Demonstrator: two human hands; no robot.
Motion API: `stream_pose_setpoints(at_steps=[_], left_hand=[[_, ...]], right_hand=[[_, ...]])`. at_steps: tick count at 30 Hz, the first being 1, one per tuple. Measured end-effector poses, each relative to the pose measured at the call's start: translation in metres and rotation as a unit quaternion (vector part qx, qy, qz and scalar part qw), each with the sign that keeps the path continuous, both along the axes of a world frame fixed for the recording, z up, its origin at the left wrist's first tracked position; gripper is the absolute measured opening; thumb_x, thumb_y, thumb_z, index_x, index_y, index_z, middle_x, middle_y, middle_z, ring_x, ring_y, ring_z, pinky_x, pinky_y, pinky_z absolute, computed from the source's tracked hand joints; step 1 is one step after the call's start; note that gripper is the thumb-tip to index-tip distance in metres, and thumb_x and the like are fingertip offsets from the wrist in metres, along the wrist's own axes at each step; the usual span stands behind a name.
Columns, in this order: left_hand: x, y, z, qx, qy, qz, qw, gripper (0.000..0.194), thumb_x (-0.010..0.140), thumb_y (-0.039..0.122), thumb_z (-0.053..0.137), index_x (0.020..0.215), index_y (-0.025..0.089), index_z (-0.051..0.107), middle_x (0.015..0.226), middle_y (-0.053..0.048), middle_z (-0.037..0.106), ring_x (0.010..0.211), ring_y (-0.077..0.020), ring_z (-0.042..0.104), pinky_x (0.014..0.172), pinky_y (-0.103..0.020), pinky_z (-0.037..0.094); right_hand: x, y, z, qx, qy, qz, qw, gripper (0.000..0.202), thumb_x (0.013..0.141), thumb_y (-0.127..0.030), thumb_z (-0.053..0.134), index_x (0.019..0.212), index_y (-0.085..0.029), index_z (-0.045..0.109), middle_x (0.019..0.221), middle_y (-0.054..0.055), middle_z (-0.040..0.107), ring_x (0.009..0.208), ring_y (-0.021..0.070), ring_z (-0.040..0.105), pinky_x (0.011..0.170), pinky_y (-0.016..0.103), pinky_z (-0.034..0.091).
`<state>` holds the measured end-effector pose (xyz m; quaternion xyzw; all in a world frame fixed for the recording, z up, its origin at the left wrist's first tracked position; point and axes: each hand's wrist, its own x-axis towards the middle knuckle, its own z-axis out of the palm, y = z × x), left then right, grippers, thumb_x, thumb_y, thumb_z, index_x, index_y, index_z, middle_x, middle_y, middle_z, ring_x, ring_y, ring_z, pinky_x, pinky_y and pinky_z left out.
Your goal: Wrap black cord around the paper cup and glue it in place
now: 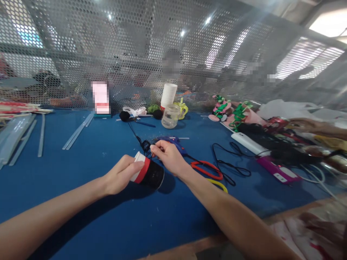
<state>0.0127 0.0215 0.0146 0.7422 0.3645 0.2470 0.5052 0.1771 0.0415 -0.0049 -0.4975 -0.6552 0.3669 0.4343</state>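
Observation:
My left hand (120,176) is closed round the white rim end of a paper cup (148,171), which is tilted on its side above the table. A red band and a wider black band cover much of the cup. Just past the rim, my right hand (167,154) has thumb and forefinger pinched on black yarn (146,145), which lies in a small tangle there. From the tangle a strand leads back to a black yarn ball (124,116). Behind my right hand lies a blue glue gun (175,143), partly hidden by it.
Clear glue sticks (16,139) lie at the left. At the back stand a phone (101,97), stacked paper cups (168,94) and a clear jar (170,117). Scissors with orange handles (207,169), black cord and a purple-white power strip (276,170) lie to the right.

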Motion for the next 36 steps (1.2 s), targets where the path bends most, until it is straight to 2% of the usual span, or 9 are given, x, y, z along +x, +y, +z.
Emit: stream_pose_setpoints(at_steps=[5, 8, 13, 17, 20, 24, 28, 33, 36], left_hand=[[0.000, 0.000, -0.001, 0.004, -0.010, 0.001, 1.000, 0.036, 0.074, 0.036, 0.033, 0.044, 0.017, 0.027, 0.044, 0.005, 0.024, 0.042, -0.0060, 0.020, 0.040, -0.021, 0.018], [0.001, 0.001, -0.002, -0.043, -0.046, 0.027, 0.998, 0.034, 0.073, 0.034, 0.037, 0.044, 0.016, 0.031, 0.042, 0.006, 0.027, 0.040, -0.0056, 0.022, 0.039, -0.020, 0.019], [0.008, 0.010, -0.003, -0.150, -0.163, 0.229, 0.948, 0.024, 0.067, 0.029, 0.042, 0.047, 0.016, 0.040, 0.041, 0.006, 0.035, 0.036, -0.0056, 0.031, 0.036, -0.018, 0.023], [0.013, 0.017, 0.002, -0.213, -0.215, 0.348, 0.887, 0.015, 0.063, 0.024, 0.044, 0.051, 0.016, 0.040, 0.040, 0.006, 0.038, 0.034, -0.0069, 0.038, 0.036, -0.019, 0.030], [0.014, 0.020, 0.003, -0.222, -0.228, 0.354, 0.879, 0.014, 0.063, 0.027, 0.045, 0.054, 0.016, 0.041, 0.041, 0.005, 0.041, 0.034, -0.0079, 0.041, 0.037, -0.019, 0.033], [0.013, 0.019, 0.000, -0.233, -0.228, 0.341, 0.882, 0.015, 0.063, 0.028, 0.045, 0.055, 0.016, 0.043, 0.042, 0.004, 0.043, 0.036, -0.0079, 0.042, 0.038, -0.020, 0.034], [0.014, 0.018, -0.003, -0.238, -0.235, 0.331, 0.882, 0.016, 0.064, 0.027, 0.045, 0.054, 0.015, 0.043, 0.042, 0.005, 0.042, 0.036, -0.0071, 0.040, 0.039, -0.020, 0.032], [0.009, 0.017, -0.011, -0.162, -0.212, 0.280, 0.922, 0.022, 0.067, 0.030, 0.047, 0.052, 0.014, 0.045, 0.043, 0.006, 0.039, 0.038, -0.0058, 0.036, 0.039, -0.019, 0.027], [0.005, 0.018, -0.010, -0.130, -0.193, 0.267, 0.935, 0.025, 0.069, 0.033, 0.048, 0.053, 0.013, 0.049, 0.044, 0.005, 0.042, 0.040, -0.0061, 0.036, 0.039, -0.019, 0.025]], right_hand=[[-0.001, -0.001, -0.001, -0.013, -0.011, 0.027, 1.000, 0.023, 0.073, -0.035, 0.049, 0.058, -0.017, 0.048, 0.054, -0.002, 0.052, 0.051, 0.0100, 0.046, 0.053, 0.024, 0.035], [-0.002, 0.000, -0.003, -0.030, -0.008, 0.028, 0.999, 0.024, 0.071, -0.035, 0.051, 0.056, -0.017, 0.048, 0.051, -0.003, 0.050, 0.045, 0.0085, 0.041, 0.047, 0.023, 0.032], [0.000, 0.005, -0.010, -0.055, 0.027, -0.001, 0.998, 0.030, 0.074, -0.042, 0.044, 0.063, -0.015, 0.052, 0.052, -0.001, 0.051, 0.046, 0.0104, 0.047, 0.043, 0.024, 0.036], [-0.002, -0.001, -0.006, -0.007, 0.067, -0.007, 0.998, 0.032, 0.078, -0.044, 0.038, 0.088, -0.017, 0.052, 0.081, 0.006, 0.059, 0.072, 0.0149, 0.057, 0.061, 0.029, 0.046], [-0.007, -0.011, -0.003, 0.048, 0.029, 0.025, 0.998, 0.039, 0.073, -0.040, 0.050, 0.106, -0.019, 0.046, 0.105, 0.010, 0.053, 0.092, 0.0184, 0.052, 0.074, 0.033, 0.045], [-0.011, -0.019, -0.006, 0.079, -0.052, 0.051, 0.994, 0.059, 0.066, -0.037, 0.059, 0.117, -0.018, 0.037, 0.120, 0.013, 0.040, 0.101, 0.0215, 0.045, 0.079, 0.036, 0.043], [-0.010, -0.019, -0.008, 0.068, -0.051, 0.061, 0.995, 0.058, 0.067, -0.036, 0.058, 0.118, -0.020, 0.035, 0.121, 0.012, 0.039, 0.106, 0.0225, 0.042, 0.084, 0.039, 0.039], [-0.010, -0.016, -0.006, 0.014, 0.007, 0.084, 0.996, 0.045, 0.071, -0.038, 0.054, 0.109, -0.019, 0.040, 0.104, 0.009, 0.052, 0.093, 0.0188, 0.051, 0.080, 0.035, 0.042], [-0.012, -0.017, -0.005, 0.032, 0.021, 0.071, 0.997, 0.043, 0.068, -0.036, 0.058, 0.105, -0.020, 0.041, 0.100, 0.008, 0.052, 0.089, 0.0181, 0.052, 0.074, 0.033, 0.045]])
